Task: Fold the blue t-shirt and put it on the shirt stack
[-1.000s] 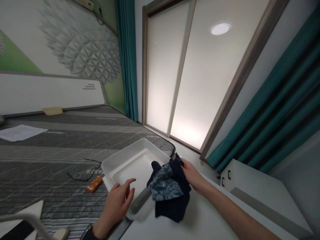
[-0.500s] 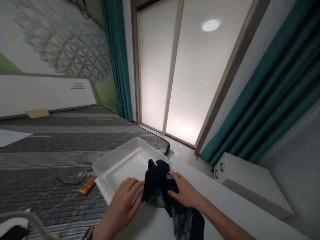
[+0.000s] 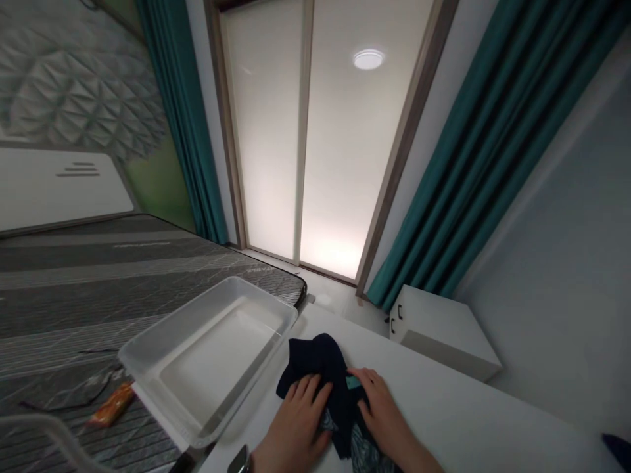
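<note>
A dark navy garment (image 3: 315, 355) with blue-grey patterned parts lies bunched on the white tabletop (image 3: 473, 414); its exact kind is hidden by the folds. My left hand (image 3: 303, 420) rests on it from above, fingers stretched out over the cloth. On the garment's right side, my right hand (image 3: 384, 414) has its thumb and fingers around a fold, beside a small teal patch (image 3: 353, 382). Part of the patterned cloth is covered by my hands. To the left of the garment is a translucent plastic bin (image 3: 142, 341) with nothing inside.
A striped grey mattress (image 3: 64, 295) borders the table on the left, with an orange-wrapped item (image 3: 112, 405) on it. A white cabinet (image 3: 444, 328) stands beyond the table at the right. Teal curtains (image 3: 473, 144) flank the frosted sliding door (image 3: 350, 164).
The garment has moved from the bin's edge down onto the tabletop. My left hand has come onto the cloth from beside it. The view has turned to the right.
</note>
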Demonstrator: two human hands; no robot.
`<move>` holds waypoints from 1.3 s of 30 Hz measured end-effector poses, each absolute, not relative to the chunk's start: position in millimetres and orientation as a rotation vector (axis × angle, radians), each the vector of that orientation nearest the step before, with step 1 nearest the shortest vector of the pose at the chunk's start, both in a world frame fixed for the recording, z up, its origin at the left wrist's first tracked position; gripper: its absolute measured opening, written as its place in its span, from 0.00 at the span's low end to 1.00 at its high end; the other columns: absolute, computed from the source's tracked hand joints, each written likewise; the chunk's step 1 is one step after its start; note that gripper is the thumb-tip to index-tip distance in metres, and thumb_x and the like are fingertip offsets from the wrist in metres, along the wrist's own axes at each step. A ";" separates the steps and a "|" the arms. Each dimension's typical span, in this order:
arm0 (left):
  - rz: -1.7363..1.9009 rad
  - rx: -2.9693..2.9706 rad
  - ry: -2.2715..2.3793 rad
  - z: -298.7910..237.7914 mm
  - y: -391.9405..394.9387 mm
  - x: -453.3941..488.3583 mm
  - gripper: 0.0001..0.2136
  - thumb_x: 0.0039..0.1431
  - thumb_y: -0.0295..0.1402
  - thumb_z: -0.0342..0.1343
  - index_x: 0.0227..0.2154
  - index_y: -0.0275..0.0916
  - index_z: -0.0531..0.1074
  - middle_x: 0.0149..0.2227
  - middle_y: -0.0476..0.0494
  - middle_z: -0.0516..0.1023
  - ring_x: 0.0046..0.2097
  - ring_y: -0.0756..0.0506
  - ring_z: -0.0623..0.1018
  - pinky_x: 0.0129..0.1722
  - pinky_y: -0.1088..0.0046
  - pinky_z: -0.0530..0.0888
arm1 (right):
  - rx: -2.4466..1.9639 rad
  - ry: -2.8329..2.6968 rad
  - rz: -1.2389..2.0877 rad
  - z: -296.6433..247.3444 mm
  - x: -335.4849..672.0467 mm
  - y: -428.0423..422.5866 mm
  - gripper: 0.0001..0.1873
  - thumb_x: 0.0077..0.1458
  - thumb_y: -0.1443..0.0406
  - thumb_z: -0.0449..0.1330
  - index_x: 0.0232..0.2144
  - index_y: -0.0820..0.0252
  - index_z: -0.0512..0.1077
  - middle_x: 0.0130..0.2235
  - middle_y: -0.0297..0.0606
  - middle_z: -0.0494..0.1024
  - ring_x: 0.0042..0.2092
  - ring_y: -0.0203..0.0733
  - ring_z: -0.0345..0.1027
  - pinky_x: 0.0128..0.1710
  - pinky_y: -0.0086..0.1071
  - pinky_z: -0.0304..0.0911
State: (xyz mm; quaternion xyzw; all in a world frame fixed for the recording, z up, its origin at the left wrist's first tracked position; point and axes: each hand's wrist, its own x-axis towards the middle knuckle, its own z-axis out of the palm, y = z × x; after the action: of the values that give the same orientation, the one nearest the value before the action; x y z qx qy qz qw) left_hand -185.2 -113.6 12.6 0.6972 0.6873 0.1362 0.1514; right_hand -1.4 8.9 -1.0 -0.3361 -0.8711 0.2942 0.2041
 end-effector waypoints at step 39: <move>1.321 1.753 1.465 4.2 -53.5 -117.5 0.14 0.47 0.21 0.46 0.35 0.40 0.71 0.45 0.41 0.71 0.49 0.41 0.72 0.51 0.60 0.68 | -1.226 -1.253 1.132 -33.8 126.8 -2.1 0.25 0.46 0.54 0.62 0.46 0.59 0.75 0.48 0.42 0.77 0.52 0.51 0.68 0.55 0.42 0.60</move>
State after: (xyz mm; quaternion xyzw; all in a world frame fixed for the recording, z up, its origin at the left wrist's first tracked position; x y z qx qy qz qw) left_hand -117.5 -53.5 4.2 0.6434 0.5377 0.4849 0.2486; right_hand 126.8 -2.1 -33.8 -0.5077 -0.5189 0.4687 0.5033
